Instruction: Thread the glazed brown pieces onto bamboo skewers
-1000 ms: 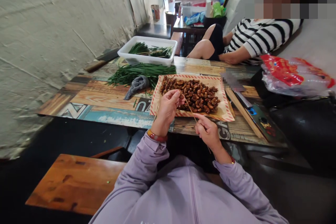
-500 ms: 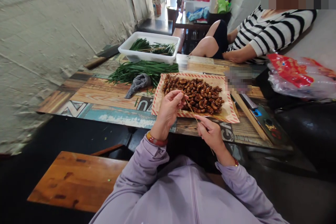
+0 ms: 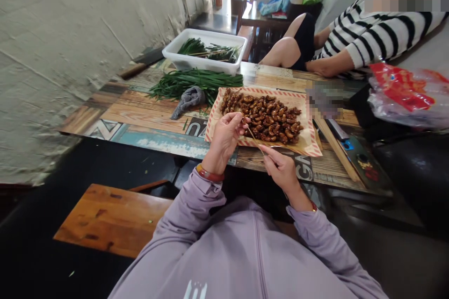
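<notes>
My right hand [image 3: 281, 167] is closed around a thin wooden skewer [image 3: 255, 139], which slants up to the left. At its upper end my left hand [image 3: 224, 136] pinches a small brown piece, partly hidden by the fingers. Just beyond both hands lies a heap of glossy brown pieces [image 3: 271, 119], curved and segmented like insect pupae. They rest on a paper sheet [image 3: 304, 145] with a red-and-white striped edge. Some pieces at the left of the heap appear lined up in rows.
Left of the paper lie a grey cloth [image 3: 189, 100] and long green chives [image 3: 196, 79]. Behind them stands a white plastic tub [image 3: 203, 63] with more greens. A phone [image 3: 337, 130] and plastic bags [image 3: 403, 98] are at right. A person in a striped top [image 3: 382, 32] sits opposite.
My view has tilted down and turned slightly left, so the table sits higher in it. Both hands keep nearly the same hold on the skewer and the brown piece.
</notes>
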`<state>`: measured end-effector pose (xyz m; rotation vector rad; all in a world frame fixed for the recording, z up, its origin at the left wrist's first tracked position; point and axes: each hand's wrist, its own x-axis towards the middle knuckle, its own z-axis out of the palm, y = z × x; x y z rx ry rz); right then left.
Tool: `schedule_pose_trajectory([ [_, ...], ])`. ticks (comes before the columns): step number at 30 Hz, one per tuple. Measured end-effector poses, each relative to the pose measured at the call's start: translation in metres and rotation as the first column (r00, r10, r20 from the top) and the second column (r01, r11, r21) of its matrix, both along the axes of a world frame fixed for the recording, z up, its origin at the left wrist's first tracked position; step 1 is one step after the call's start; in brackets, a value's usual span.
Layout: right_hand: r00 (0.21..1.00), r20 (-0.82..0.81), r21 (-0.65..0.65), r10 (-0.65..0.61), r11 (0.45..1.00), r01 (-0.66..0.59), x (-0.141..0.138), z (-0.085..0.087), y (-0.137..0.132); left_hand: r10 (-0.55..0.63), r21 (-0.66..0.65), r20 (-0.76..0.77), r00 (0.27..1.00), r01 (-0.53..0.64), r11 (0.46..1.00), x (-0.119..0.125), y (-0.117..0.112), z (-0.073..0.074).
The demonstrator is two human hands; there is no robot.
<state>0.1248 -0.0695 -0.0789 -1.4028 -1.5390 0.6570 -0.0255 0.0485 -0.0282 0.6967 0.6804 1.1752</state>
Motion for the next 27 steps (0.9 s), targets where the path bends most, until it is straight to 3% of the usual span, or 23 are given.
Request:
schedule_pose_trajectory([
  [13,0.999,0.035,0.031,0.011,0.999,-0.012,0.0010,0.0075,0.0012,0.092,0.071,-0.069,0.993,-0.087,0.994,0.0033,-0.0002,-0.0002],
  [27,0.998,0.069,0.100,0.006,0.995,-0.013,0.0008,0.0046,0.0054,0.144,0.103,-0.103,0.984,-0.133,0.986,0.0036,-0.0018,0.0002],
])
